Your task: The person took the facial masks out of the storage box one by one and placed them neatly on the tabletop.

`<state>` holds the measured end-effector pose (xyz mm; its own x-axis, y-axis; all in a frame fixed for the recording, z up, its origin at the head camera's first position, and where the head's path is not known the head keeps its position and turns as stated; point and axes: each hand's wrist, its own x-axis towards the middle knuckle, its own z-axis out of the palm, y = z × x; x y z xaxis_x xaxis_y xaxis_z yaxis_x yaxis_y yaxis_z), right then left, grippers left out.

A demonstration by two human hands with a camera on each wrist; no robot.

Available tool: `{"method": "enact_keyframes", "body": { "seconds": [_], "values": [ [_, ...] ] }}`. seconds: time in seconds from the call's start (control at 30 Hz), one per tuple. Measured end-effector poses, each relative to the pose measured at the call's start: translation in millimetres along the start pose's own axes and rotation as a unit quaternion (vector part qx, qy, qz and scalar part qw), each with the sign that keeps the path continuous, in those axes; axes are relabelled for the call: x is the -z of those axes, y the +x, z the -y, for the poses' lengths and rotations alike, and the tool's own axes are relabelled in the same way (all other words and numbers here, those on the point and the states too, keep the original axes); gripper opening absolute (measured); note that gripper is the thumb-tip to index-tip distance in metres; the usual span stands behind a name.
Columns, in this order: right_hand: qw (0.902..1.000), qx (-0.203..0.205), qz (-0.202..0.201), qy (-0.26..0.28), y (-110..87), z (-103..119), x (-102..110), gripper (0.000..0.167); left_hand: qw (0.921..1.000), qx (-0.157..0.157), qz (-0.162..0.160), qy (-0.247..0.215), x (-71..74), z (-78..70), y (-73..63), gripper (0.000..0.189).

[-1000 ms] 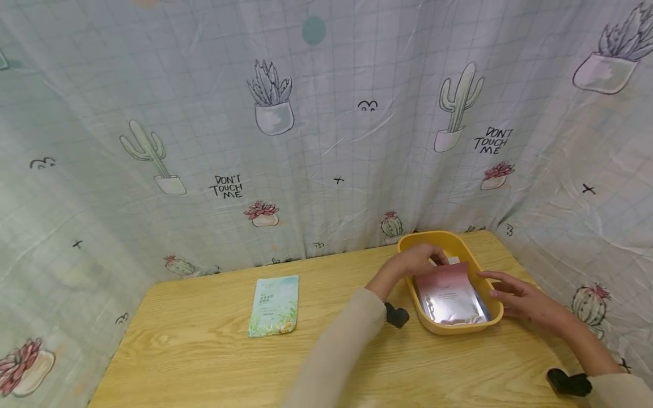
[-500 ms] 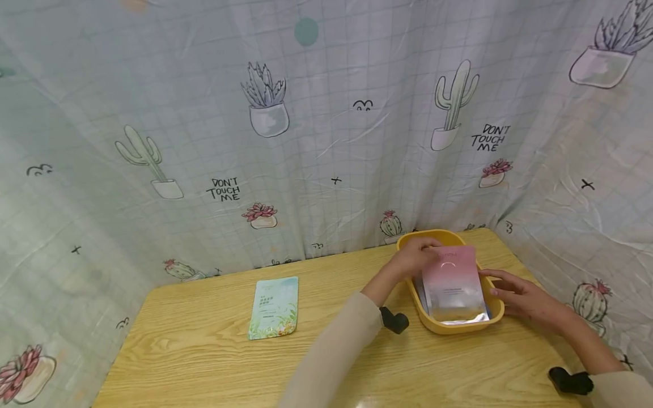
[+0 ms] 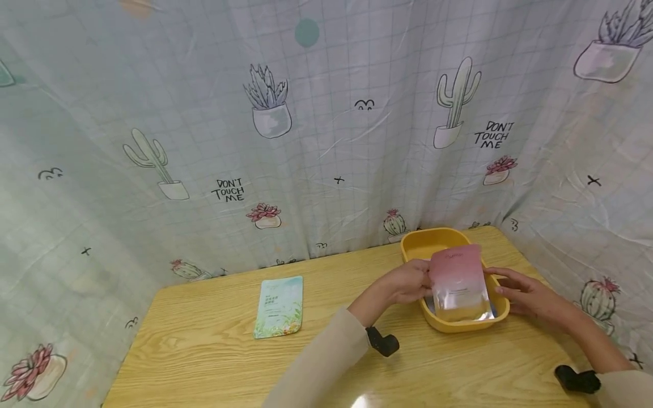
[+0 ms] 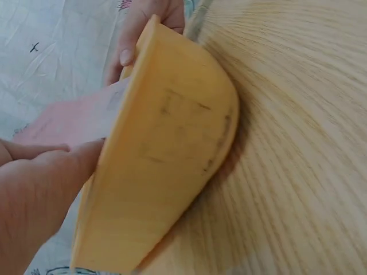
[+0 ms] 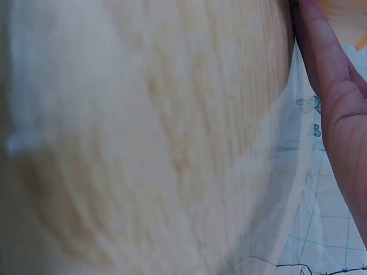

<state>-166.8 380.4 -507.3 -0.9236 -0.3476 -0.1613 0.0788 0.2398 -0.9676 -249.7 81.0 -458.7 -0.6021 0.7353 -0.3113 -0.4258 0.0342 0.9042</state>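
A pink-and-silver sachet (image 3: 461,286) leans at a tilt in the yellow plastic bin (image 3: 442,327), its printed front facing up. My left hand (image 3: 410,280) pinches the sachet's left edge over the bin's left rim. The left wrist view shows the thumb and fingers of the left hand (image 4: 43,177) at the sachet, close by the bin's rim. On the right side, my right hand (image 3: 535,303) holds the bin by its rim, fingertips reaching over the edge. Something silvery lies beneath the pink sachet, mostly hidden.
A pale green sachet (image 3: 279,307) with a flower print lies flat on the wooden table (image 3: 204,345), left of the bin. A cactus-print curtain (image 3: 316,141) hangs behind the table and along both sides.
The pink sachet has been raised and turned more upright in the bin. My left hand has moved from inside the bin to its left rim; the right hand stays on the bin.
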Motion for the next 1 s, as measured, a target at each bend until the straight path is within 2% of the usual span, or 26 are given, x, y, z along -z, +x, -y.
{"method": "enact_keyframes", "body": {
  "seconds": [0.1,0.23,0.5,0.73,1.0],
  "values": [
    [1.0000,-0.009,-0.002,0.001,-1.1,-0.5,0.4,0.050,0.9994,-0.022,-0.027,-0.002,-1.3,6.6,0.8,0.036],
    [0.9998,-0.019,-0.010,-0.004,-2.6,-1.6,0.3,0.050,0.9977,-0.025,-0.061,-0.014,-7.5,11.3,0.0,0.030],
    [0.9997,-0.017,-0.016,-0.007,-6.2,-2.6,-0.4,0.049,0.9979,-0.022,-0.052,-0.033,-21.3,20.3,-5.8,0.031],
    [0.9999,-0.001,-0.012,-0.005,-2.4,-0.4,-2.2,0.048,0.9911,-0.060,-0.099,-0.066,-19.7,20.3,-10.7,0.030],
    [0.9999,0.001,-0.014,-0.004,-1.8,0.0,-3.2,0.046,0.9847,-0.118,-0.112,-0.061,-12.8,11.5,-15.6,0.024]
  ]
}}
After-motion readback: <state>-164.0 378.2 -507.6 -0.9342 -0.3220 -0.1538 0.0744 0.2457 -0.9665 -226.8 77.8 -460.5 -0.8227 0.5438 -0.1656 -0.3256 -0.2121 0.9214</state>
